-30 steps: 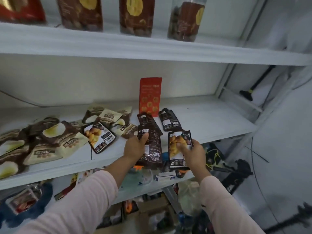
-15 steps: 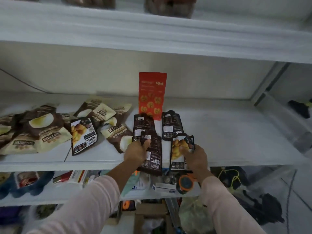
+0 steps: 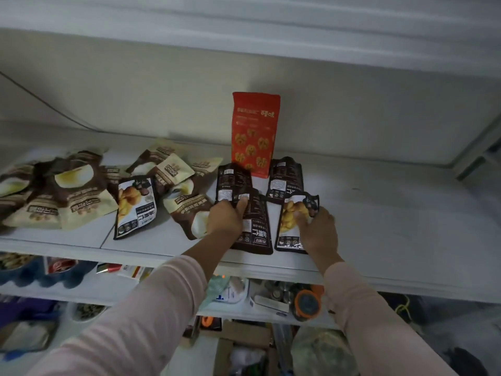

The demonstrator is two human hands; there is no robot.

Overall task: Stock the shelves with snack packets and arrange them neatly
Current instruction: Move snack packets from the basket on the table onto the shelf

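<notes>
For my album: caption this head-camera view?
Left hand grips a dark packet, right hand a picture-front packet, on the shelf before an upright red bag.

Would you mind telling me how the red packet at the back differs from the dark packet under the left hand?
The red packet stands upright at the back; the dark packet lies flat near the front edge. The red packet is untouched, while the left hand holds the dark packet. Both sit on the same white shelf.
</notes>
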